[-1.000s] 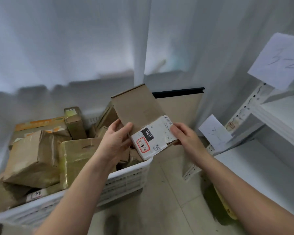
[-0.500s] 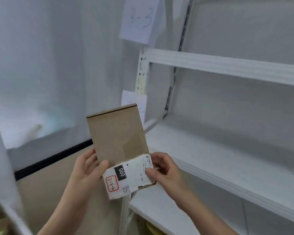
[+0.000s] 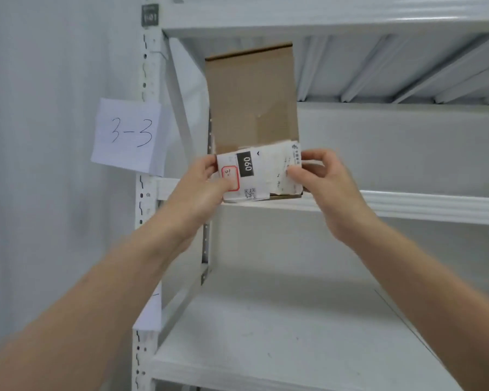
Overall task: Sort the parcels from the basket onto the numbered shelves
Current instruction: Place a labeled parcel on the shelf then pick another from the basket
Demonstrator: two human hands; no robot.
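A flat brown cardboard parcel (image 3: 251, 97) stands upright with its bottom edge at the front lip of a white shelf (image 3: 407, 206). Its white label reads 060 and has a red-framed handwritten code. My left hand (image 3: 201, 187) grips the parcel's lower left corner, thumb over the red frame. My right hand (image 3: 322, 179) pinches the lower right corner of the label end. A paper sign (image 3: 127, 136) reading 3-3 hangs on the left upright beside this shelf. The basket is out of view.
The white metal rack has a lower shelf (image 3: 294, 342) below and a ribbed shelf underside (image 3: 393, 69) above the parcel. Its perforated left upright (image 3: 146, 193) stands against a white curtain (image 3: 40, 165). Another paper slip (image 3: 153, 309) hangs lower on the upright.
The view swung from the basket up to the rack. Both hands lifted the parcel from below shelf level to the shelf by the 3-3 sign, and turned it upright.
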